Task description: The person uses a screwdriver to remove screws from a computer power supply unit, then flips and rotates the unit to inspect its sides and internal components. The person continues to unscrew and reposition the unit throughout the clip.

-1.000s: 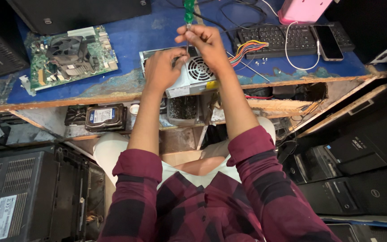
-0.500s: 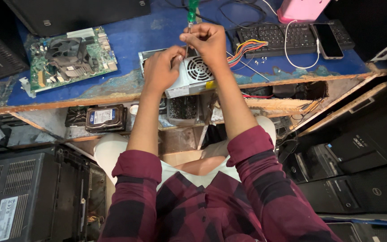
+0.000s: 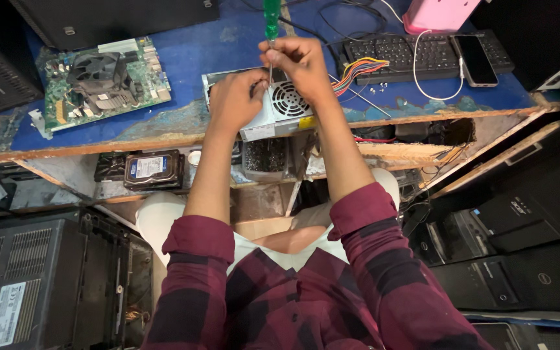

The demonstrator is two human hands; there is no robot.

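Right hand (image 3: 301,65) pinches the green-handled screwdriver (image 3: 271,24) upright over the grey metal power supply box with round fan grille (image 3: 280,107) at the blue table's (image 3: 183,55) near edge; left hand (image 3: 236,100) clamps the casing. Best keep the shaft plumb, pressing down firmly

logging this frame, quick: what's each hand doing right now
Left hand: closed on the grey power supply box, steadying it.
Right hand: closed around the green-handled screwdriver.
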